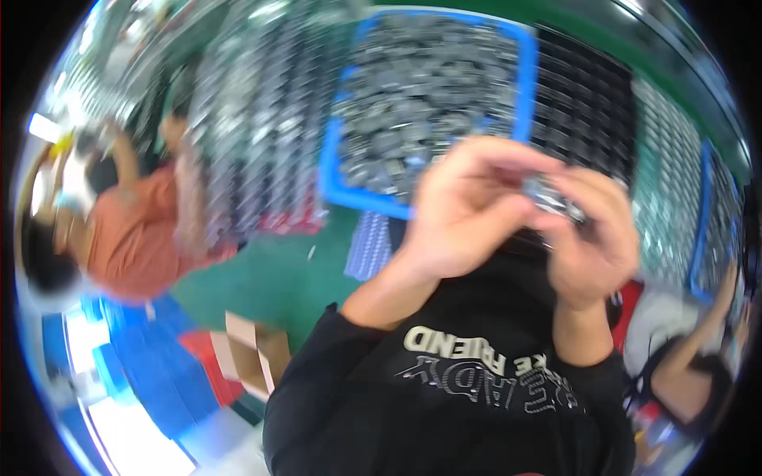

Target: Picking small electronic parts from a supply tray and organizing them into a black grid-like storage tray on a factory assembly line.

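My left hand [466, 213] and my right hand [597, 234] are raised close together in front of my chest. Between their fingertips is a small silvery metal part [553, 198], pinched from both sides. Fingers cover much of it and the picture is blurred, so its exact kind does not show. Just beyond my hands lies a blue bin [525, 83] holding many small dark grey and silvery parts [421, 95]. My left wrist is in front of the bin's near edge.
A black tray [583, 103] with rows of pockets adjoins the bin's right side. Clear plastic trays [262, 119] stand to the left, more trays [667, 182] to the right. Co-workers sit at left [139, 230] and right [683, 381]. A cardboard box [272, 357] and blue crates [155, 357] are lower left.
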Available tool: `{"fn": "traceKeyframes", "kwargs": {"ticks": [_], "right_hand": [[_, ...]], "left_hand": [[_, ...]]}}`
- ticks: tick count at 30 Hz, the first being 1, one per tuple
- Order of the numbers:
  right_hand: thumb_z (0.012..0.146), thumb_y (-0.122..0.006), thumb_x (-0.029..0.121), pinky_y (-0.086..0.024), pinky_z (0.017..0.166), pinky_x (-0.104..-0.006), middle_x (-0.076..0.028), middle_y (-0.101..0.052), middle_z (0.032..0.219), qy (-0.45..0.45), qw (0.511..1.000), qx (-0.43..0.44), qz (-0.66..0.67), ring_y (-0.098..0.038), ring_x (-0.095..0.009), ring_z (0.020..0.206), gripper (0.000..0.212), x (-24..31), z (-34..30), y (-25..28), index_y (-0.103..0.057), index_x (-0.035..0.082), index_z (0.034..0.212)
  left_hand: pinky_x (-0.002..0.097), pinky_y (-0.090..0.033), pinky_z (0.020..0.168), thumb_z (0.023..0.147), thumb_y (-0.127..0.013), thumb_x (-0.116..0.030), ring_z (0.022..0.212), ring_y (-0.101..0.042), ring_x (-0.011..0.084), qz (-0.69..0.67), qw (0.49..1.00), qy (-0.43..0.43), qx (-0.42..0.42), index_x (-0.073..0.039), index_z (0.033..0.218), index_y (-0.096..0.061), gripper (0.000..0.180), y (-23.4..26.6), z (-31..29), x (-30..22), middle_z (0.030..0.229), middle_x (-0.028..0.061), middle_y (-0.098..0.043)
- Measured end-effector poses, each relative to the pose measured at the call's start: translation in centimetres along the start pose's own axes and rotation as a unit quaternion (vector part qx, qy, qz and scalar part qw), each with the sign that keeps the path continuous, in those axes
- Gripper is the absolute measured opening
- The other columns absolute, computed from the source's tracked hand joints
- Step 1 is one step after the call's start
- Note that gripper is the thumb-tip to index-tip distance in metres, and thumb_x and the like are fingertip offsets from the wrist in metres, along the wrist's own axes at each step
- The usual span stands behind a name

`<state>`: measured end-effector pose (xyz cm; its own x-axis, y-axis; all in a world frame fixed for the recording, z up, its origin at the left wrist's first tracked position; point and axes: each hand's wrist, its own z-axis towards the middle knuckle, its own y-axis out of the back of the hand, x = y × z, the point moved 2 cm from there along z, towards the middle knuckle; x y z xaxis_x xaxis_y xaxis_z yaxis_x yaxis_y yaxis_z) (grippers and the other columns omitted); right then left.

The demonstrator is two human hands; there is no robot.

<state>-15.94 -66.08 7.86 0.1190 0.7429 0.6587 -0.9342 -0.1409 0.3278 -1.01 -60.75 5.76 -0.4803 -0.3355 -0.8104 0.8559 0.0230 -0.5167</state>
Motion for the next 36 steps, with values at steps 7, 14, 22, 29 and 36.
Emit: {"fn": "traceKeyframes", "kwargs": {"ticks": [7,14,22,29,36], "right_hand": [[0.094,-0.067,-0.003,-0.049,0.092,-0.0333,-0.016,-0.061,0.117,-0.157,0.978,-0.007,0.135,-0.060,-0.021,0.103,0.011,-4.5,-3.9,3.2,-0.059,-0.003,0.101],[0.094,-0.067,-0.004,-0.046,0.085,-0.0237,-0.004,-0.065,0.103,-0.200,0.978,0.061,-0.023,-0.059,-0.012,0.093,0.009,-5.0,-2.1,4.5,-0.065,-0.001,0.102],[0.080,-0.074,-0.001,-0.051,0.072,-0.0363,-0.011,-0.063,0.088,-0.121,0.955,0.187,-0.198,-0.064,-0.030,0.081,0.013,-3.1,-0.9,2.3,-0.066,0.003,0.088],[0.080,-0.070,0.001,-0.050,0.080,-0.0440,-0.011,-0.062,0.088,-0.114,0.926,0.214,-0.288,-0.061,-0.035,0.089,0.009,-3.4,-2.4,3.5,-0.065,0.005,0.087],[0.080,-0.076,0.009,-0.051,0.082,-0.0389,-0.009,-0.067,0.091,-0.141,0.939,0.192,-0.249,-0.064,-0.030,0.089,0.012,-5.0,-1.1,6.4,-0.071,0.006,0.091]], "left_hand": [[0.0329,-0.059,0.081,0.081,-0.071,0.004,0.098,-0.071,0.0217,0.263,0.959,-0.104,0.027,-0.004,0.111,-0.066,0.031,-1.3,0.4,2.0,0.103,0.0108,-0.069],[0.0456,-0.050,0.091,0.076,-0.079,-0.010,0.104,-0.063,0.0365,0.660,0.745,-0.095,-0.006,-0.008,0.112,-0.070,0.037,3.7,-1.0,-2.8,0.110,0.0123,-0.069],[0.0426,-0.048,0.088,0.075,-0.081,-0.010,0.100,-0.062,0.0305,0.785,0.619,-0.029,0.004,-0.010,0.100,-0.074,0.026,4.9,-0.1,-2.1,0.106,0.0074,-0.068],[0.0398,-0.053,0.079,0.075,-0.079,-0.002,0.095,-0.066,0.0293,0.732,0.673,-0.092,0.053,-0.008,0.097,-0.074,0.023,5.9,0.1,-2.7,0.114,0.0104,-0.068],[0.0257,-0.050,0.071,0.092,-0.066,0.004,0.078,-0.060,0.0112,0.453,0.885,-0.038,-0.104,0.002,0.115,-0.069,0.023,7.6,-0.6,-2.8,0.106,0.0083,-0.068]]}}
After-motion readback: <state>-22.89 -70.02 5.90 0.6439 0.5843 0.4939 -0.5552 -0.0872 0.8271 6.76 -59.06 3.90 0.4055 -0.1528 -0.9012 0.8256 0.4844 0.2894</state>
